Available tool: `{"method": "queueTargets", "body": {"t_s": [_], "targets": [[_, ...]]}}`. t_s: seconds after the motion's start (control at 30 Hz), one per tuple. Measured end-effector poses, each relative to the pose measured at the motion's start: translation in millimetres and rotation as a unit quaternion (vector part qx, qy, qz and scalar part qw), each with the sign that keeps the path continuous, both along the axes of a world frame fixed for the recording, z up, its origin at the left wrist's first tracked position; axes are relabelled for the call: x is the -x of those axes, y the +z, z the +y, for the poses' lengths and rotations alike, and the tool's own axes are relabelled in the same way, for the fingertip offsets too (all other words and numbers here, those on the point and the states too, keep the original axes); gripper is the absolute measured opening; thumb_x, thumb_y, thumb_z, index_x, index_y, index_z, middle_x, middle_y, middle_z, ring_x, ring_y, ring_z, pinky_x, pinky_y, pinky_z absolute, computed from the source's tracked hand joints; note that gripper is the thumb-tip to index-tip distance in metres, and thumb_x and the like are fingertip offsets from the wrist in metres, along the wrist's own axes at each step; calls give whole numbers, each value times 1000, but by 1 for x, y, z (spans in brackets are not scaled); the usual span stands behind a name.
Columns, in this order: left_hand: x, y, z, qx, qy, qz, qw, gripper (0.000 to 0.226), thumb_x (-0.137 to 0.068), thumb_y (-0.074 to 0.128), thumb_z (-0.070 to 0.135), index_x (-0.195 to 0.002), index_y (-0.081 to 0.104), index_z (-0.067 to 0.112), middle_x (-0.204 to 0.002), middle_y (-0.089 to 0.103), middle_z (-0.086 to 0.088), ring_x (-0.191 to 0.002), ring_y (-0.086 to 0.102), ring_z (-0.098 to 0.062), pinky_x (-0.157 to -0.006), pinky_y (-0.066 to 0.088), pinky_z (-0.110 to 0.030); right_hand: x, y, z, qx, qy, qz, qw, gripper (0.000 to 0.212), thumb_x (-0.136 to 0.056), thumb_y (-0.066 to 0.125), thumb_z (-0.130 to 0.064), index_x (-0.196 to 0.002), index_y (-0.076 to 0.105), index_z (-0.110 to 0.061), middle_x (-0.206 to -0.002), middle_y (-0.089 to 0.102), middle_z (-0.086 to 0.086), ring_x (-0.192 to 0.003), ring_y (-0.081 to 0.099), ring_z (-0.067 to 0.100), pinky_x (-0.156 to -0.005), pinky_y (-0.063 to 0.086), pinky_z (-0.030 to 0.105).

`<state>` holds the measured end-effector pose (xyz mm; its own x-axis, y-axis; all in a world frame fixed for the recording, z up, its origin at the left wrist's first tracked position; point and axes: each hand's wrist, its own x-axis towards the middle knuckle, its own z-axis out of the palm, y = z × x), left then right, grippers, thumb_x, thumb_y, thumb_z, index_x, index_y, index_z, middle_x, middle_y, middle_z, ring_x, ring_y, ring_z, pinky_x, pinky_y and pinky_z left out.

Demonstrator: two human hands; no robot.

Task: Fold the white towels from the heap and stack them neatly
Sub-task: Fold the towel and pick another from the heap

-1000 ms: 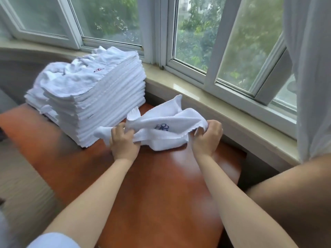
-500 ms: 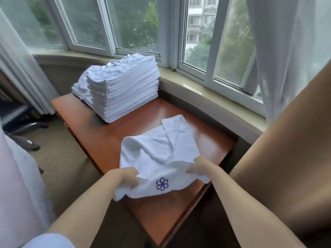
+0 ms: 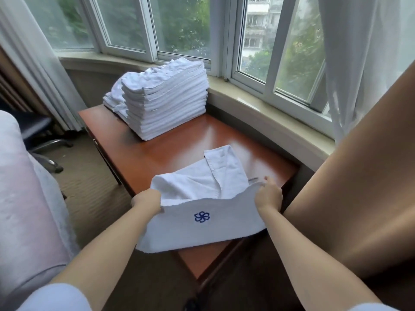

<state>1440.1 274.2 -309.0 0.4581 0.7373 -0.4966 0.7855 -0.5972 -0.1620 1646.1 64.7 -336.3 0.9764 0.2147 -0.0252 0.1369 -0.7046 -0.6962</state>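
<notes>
Both our hands grip one white towel (image 3: 202,218) by its near edge: the left hand (image 3: 147,202) curled round the left corner, the right hand (image 3: 268,196) pinching the right corner. Between them that edge hangs down off the bench (image 3: 170,153), showing a blue pinwheel logo (image 3: 201,217); its far part lies rumpled on the wood. Beyond the towel, at the bench's far end, stands the folded stack (image 3: 164,102).

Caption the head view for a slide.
Both hands, left hand and right hand, grip a logo towel over the wooden table near the folded stack.
</notes>
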Motion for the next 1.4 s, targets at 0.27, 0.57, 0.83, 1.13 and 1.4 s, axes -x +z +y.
{"method": "queueTargets", "body": {"t_s": [0.27, 0.57, 0.83, 1.13, 1.4], "targets": [[-70, 12, 64, 337, 37, -337, 878, 35, -74, 74, -7, -103, 70, 12, -94, 67, -4, -89, 63, -17, -82, 54, -27, -41, 17, 85, -180, -30, -30, 983, 23, -95, 54, -12, -82, 61, 5, -84, 65, 20, -80, 54, 33, -55, 30, 24], [-143, -40, 98, 289, 25, -348, 892, 12, -91, 63, 17, -84, 73, 13, -68, 48, 0, -58, 36, -12, -48, 29, -22, -102, 21, 176, -124, 111, -26, 986, 37, -102, 43, -27, -68, 45, -11, -66, 49, 3, -70, 45, 24, -62, 24, 34], [-181, -72, 139, 310, 47, -289, 905, 8, -87, 67, 19, -85, 74, 14, -71, 56, 5, -64, 46, -10, -59, 37, -19, -159, -25, 269, 84, 267, 177, 944, 33, -96, 42, -21, -64, 46, -14, -66, 46, 0, -70, 44, 23, -50, 30, 25], [-171, -99, 164, 369, 67, -197, 906, 49, -76, 76, 34, -49, 36, 23, -52, 24, 12, -46, 21, -9, -44, 16, -23, -169, -98, 295, 257, 393, 57, 881, 45, -99, 35, -44, -93, 71, -18, -127, 50, 0, -120, 43, 21, -94, 29, 34], [-173, -91, 155, 400, 33, -88, 912, 40, -82, 64, 37, -59, 35, 23, -58, 32, 10, -56, 30, -12, -56, 24, -26, -162, -73, 302, 373, 356, 131, 847, 35, -90, 41, -50, -80, 57, -21, -81, 57, -3, -89, 55, 24, -80, 35, 32]]}}
